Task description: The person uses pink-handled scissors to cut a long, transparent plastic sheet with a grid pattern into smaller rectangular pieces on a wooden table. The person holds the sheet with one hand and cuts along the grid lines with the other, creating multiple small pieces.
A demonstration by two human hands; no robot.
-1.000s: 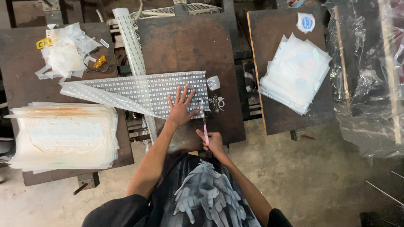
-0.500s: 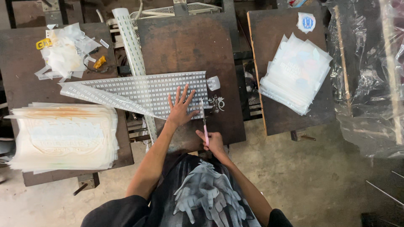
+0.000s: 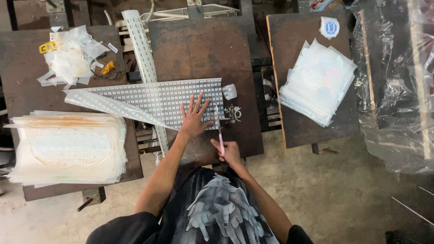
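Observation:
A clear printed sheet [image 3: 153,97] covered with rows of small white marks lies across the dark worktable [image 3: 203,49]. My left hand [image 3: 193,118] presses flat on the sheet's right part, fingers spread. My right hand [image 3: 229,152] grips pink-handled scissors [image 3: 220,131], whose blades point away from me along the sheet's right edge. A small cut piece [image 3: 229,91] lies just past the sheet's right end, beside a small white printed design [image 3: 233,113].
A thick stack of printed film sheets [image 3: 68,147] sits at the left. Scraps and yellow bits [image 3: 72,58] lie at the far left. Another stack of sheets [image 3: 318,81] rests on the right table. Crumpled clear plastic [image 3: 398,90] fills the right side. A long perforated strip [image 3: 140,45] runs away from me.

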